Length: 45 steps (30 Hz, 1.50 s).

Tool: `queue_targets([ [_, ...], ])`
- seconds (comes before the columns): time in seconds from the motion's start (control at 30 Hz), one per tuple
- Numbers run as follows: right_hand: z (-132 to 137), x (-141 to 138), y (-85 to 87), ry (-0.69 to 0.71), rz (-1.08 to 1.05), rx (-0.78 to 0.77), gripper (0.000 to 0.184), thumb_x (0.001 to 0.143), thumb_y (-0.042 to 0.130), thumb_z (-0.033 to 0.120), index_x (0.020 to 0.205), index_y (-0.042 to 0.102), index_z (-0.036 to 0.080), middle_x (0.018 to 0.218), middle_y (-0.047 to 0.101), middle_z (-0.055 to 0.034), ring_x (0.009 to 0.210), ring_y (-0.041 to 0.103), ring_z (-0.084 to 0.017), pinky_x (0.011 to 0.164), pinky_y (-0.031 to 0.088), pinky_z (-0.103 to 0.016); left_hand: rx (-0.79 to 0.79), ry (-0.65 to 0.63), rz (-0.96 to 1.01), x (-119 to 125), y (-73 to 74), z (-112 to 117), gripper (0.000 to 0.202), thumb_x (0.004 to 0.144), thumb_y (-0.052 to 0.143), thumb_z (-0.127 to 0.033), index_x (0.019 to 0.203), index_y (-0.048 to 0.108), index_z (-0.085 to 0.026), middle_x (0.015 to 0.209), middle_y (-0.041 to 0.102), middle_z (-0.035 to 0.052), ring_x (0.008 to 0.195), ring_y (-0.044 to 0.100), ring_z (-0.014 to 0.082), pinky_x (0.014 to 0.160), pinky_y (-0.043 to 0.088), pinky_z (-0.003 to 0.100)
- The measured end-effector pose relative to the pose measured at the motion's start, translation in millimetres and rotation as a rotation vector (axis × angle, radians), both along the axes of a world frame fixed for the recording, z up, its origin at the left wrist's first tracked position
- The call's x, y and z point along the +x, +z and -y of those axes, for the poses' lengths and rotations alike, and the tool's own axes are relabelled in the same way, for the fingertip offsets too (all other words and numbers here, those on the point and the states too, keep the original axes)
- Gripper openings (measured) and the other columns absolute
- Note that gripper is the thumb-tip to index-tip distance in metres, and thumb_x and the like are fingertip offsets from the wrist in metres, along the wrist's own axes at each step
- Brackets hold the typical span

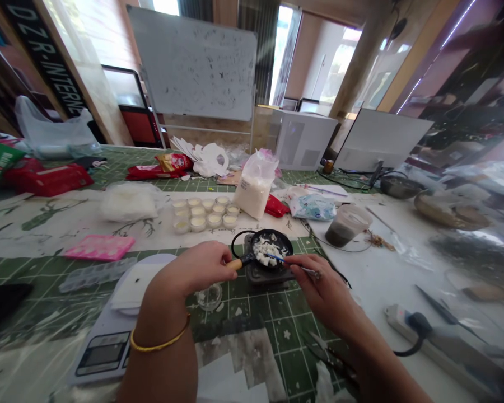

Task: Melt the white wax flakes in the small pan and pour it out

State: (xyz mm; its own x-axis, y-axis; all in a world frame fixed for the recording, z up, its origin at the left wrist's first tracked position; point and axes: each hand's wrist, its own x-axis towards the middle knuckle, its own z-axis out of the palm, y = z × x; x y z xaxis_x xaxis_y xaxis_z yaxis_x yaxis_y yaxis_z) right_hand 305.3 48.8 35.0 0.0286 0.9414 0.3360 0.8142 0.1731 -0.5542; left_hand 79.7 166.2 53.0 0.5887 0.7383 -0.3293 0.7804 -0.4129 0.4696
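Observation:
A small black frying pan (284, 244) rests on a dark little hot plate (267, 279) in the middle of the table. White lumps (264, 249) lie in the pan, mostly toward its left side. My left hand (205, 265) is closed round the pan's wooden handle (235, 264). From the right, my right hand (315, 276) grips a thin blue stick (274, 257), its tip among the lumps. Just below the handle stands a small clear glass cup (210, 296), with white flakes around it on the green mat.
Several cups of pale wax-like filling (198, 212) stand behind the pan, beside a bag of white granules (256, 187). A kitchen scale (105, 352) lies left. Scissors (325, 350) and a power strip (415, 330) lie right, near a plastic cup of dark contents (348, 225).

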Motion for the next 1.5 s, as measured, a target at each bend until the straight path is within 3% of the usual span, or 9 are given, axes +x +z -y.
queue_targets([
  [0.2, 1.6, -3.9, 1.1, 0.056, -0.020, 0.009, 0.023, 0.088, 0.042, 0.030, 0.102, 0.060, 0.025, 0.099, 0.061, -0.0040, 0.095, 0.054, -0.017, 0.084, 0.043, -0.032, -0.013, 0.009, 0.005, -0.2, 0.6, 0.4, 0.025, 0.066, 0.052, -0.044, 0.066, 0.054, -0.019, 0.059, 0.055, -0.0012, 0.052, 0.046, 0.0110, 0.044, 0.028, 0.022],
  [0.4, 3.8, 6.9, 4.2, -0.114, 0.004, 0.123, 0.020, 0.087, 0.044, 0.032, 0.095, 0.060, 0.023, 0.090, 0.064, -0.0025, 0.087, 0.058, -0.017, 0.079, 0.043, -0.031, 0.007, 0.002, 0.006, -1.0, 2.4, 1.1, 0.026, 0.067, 0.052, -0.045, 0.067, 0.056, -0.019, 0.061, 0.057, -0.0006, 0.054, 0.046, 0.0111, 0.046, 0.028, 0.023],
  [0.63, -1.3, 14.3, 4.3, -0.183, 0.048, 0.154, 0.019, 0.087, 0.045, 0.033, 0.094, 0.059, 0.023, 0.085, 0.066, -0.0012, 0.083, 0.060, -0.017, 0.076, 0.044, -0.030, 0.026, -0.005, 0.016, -1.3, 3.2, 1.0, 0.038, 0.072, 0.044, -0.054, 0.065, 0.056, -0.018, 0.059, 0.055, -0.0003, 0.053, 0.045, 0.0111, 0.046, 0.026, 0.024],
  [0.77, -3.7, 13.8, 2.6, -0.175, 0.097, 0.163, 0.018, 0.086, 0.046, 0.032, 0.088, 0.061, 0.022, 0.080, 0.066, -0.0011, 0.079, 0.060, -0.017, 0.075, 0.044, -0.029, 0.007, 0.002, -0.010, -0.2, 1.9, 1.8, 0.031, 0.067, 0.051, -0.049, 0.063, 0.054, -0.019, 0.057, 0.054, -0.0012, 0.052, 0.045, 0.0111, 0.045, 0.027, 0.023],
  [0.93, -5.4, 15.4, 2.5, -0.178, 0.089, 0.225, 0.019, 0.085, 0.047, 0.031, 0.094, 0.061, 0.021, 0.088, 0.065, -0.0027, 0.084, 0.059, -0.017, 0.077, 0.044, -0.030, -0.018, 0.011, 0.003, 1.7, 2.4, 2.6, 0.023, 0.065, 0.052, -0.042, 0.066, 0.055, -0.019, 0.059, 0.054, -0.0012, 0.051, 0.045, 0.0110, 0.045, 0.028, 0.023],
  [1.13, -1.8, 15.0, 5.0, -0.102, 0.061, 0.078, 0.023, 0.087, 0.043, 0.033, 0.095, 0.062, 0.023, 0.089, 0.066, -0.0032, 0.084, 0.060, -0.018, 0.077, 0.045, -0.030, -0.012, 0.007, 0.009, 2.8, 5.2, 4.0, 0.026, 0.067, 0.049, -0.043, 0.068, 0.058, -0.019, 0.059, 0.054, -0.0004, 0.052, 0.045, 0.0113, 0.046, 0.027, 0.024],
  [1.37, -0.8, 11.6, 6.5, -0.094, 0.000, 0.028, 0.026, 0.087, 0.042, 0.035, 0.096, 0.062, 0.021, 0.090, 0.067, -0.0045, 0.084, 0.061, -0.019, 0.076, 0.046, -0.032, -0.056, 0.016, 0.022, 0.8, 5.7, 3.5, 0.029, 0.066, 0.050, -0.045, 0.073, 0.062, -0.019, 0.061, 0.055, -0.0005, 0.051, 0.045, 0.0111, 0.046, 0.026, 0.024],
  [1.5, -7.3, 9.2, 7.0, -0.167, -0.061, 0.086, 0.024, 0.085, 0.044, 0.035, 0.098, 0.059, 0.021, 0.089, 0.068, -0.0046, 0.081, 0.061, -0.019, 0.074, 0.046, -0.031, -0.055, 0.009, 0.025, 0.3, 6.3, 3.0, 0.030, 0.066, 0.051, -0.045, 0.078, 0.064, -0.021, 0.062, 0.056, -0.0009, 0.052, 0.045, 0.0111, 0.046, 0.027, 0.024],
])
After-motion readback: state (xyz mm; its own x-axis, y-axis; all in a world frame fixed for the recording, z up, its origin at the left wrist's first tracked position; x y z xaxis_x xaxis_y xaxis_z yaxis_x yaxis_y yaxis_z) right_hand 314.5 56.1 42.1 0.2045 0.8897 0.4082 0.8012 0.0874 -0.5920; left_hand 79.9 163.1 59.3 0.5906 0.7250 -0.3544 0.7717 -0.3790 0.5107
